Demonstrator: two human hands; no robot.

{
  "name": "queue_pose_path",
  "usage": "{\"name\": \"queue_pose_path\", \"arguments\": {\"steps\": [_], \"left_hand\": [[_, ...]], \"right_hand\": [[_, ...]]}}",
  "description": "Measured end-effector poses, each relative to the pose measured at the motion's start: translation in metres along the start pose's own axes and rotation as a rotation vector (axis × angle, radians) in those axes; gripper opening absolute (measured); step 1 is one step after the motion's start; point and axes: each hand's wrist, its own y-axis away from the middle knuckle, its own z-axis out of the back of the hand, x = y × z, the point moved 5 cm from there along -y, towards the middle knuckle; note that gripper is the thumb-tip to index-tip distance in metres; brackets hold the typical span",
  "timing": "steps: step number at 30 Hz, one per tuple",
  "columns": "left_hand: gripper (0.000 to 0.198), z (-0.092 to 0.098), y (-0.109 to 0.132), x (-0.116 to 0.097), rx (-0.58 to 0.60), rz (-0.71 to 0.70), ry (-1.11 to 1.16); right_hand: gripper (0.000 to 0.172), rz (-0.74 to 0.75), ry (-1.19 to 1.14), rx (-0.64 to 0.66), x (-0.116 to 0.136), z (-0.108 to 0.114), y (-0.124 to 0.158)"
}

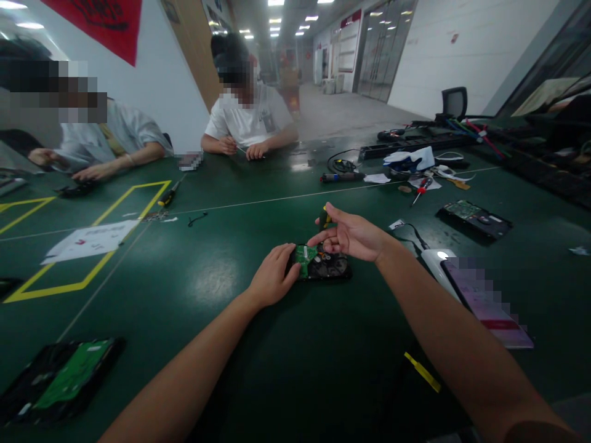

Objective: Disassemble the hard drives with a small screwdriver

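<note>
Hard drive [323,271] first: from my end I see it lying on the green table [286,381], under both hands, green board facing up. Closer to me, a second hard drive [69,376] sits at lower left, and a yellow strip [422,372] lies by my right forearm. My left hand [274,277] grips the first drive's left end, thumb along the near side. My right hand [348,237] pinches the yellow and dark handle of a screwdriver [325,219] above the drive; the tip is hidden from me. Right of that arm is a phone [484,301], its screen partly blurred out. Farther off I have a paper sheet [90,240] on the left, a third hard drive [475,219] on the right, a red screwdriver [421,191] and a white and blue cloth [410,159]. Across the table, a person in a white shirt [256,120] holds a thin tool [241,151]; to the left sits a person in a grey jacket [133,123].
</note>
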Motion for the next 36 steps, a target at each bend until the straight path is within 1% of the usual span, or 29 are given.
{"name": "queue_pose_path", "arguments": {"steps": [3, 8, 10, 12, 15, 17, 21, 24, 27, 29, 32, 36], "left_hand": [[0.054, 0.000, 0.000, 0.000, 0.009, 0.000, 0.003], [0.054, 0.000, 0.000, 0.000, 0.012, 0.005, 0.001], [0.055, 0.000, 0.000, 0.001, 0.016, 0.009, -0.005], [0.055, 0.000, 0.000, 0.001, 0.018, 0.010, -0.006], [0.055, -0.001, 0.001, 0.002, 0.017, 0.013, -0.008], [0.055, -0.001, 0.001, 0.002, 0.015, 0.014, -0.010], [0.055, -0.002, 0.001, 0.002, 0.013, 0.013, -0.007], [0.054, -0.002, 0.001, 0.002, 0.011, 0.009, -0.001], [0.053, -0.001, 0.000, 0.001, 0.006, 0.006, 0.001], [0.053, 0.000, 0.000, 0.001, 0.010, 0.009, -0.001], [0.054, 0.000, 0.000, 0.001, 0.012, 0.010, -0.006], [0.054, -0.002, 0.000, 0.002, 0.010, 0.012, -0.010]], "right_hand": [[0.044, -0.005, 0.045, -0.046, 0.002, 0.002, 0.001], [0.036, 0.032, 0.186, -0.224, 0.007, 0.012, 0.003], [0.033, 0.045, 0.224, -0.257, 0.009, 0.015, 0.004], [0.034, 0.048, 0.248, -0.237, 0.009, 0.016, 0.004], [0.038, 0.034, 0.271, -0.147, 0.008, 0.012, 0.004], [0.039, 0.026, 0.256, -0.121, 0.007, 0.010, 0.004], [0.041, 0.026, 0.159, -0.133, 0.005, 0.009, 0.003], [0.040, 0.030, 0.098, -0.119, 0.005, 0.008, 0.002], [0.038, 0.022, 0.077, -0.111, 0.004, 0.007, 0.002], [0.039, 0.028, 0.108, -0.120, 0.004, 0.007, 0.002], [0.037, 0.098, 0.231, -0.209, 0.007, 0.010, 0.002], [0.030, 0.253, 0.361, -0.356, 0.014, 0.017, 0.001]]}}
